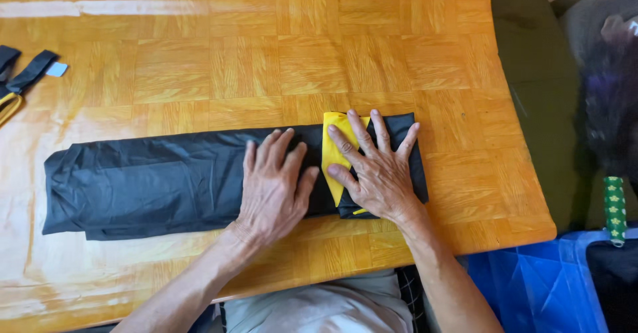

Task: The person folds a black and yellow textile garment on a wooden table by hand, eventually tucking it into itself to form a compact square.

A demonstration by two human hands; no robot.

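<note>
1. Both hands are down flat on the long folded black fabric bundle, which lies across the wooden parquet table, its long axis running left to right.
2. The left hand presses palm-down near the middle of the bundle, fingers together and straight, gripping nothing.
3. The right hand is spread wide over the right end, fingers fanned across the folded-over part and a yellow fabric panel that shows between the two hands. Flat as well: pressing, not pinching.
4. The key relation: most of the bundle's length stretches away to the left of both hands, unheld; the left hand is the nearer one to that free stretch, while the right pins the doubled end.
5. Hard to make out: how many layers sit under the right palm, and where the yellow panel ends beneath it.
6. Cut off at the left edge: dark straps. At lower right, a blue bag, only partly in view.
</note>
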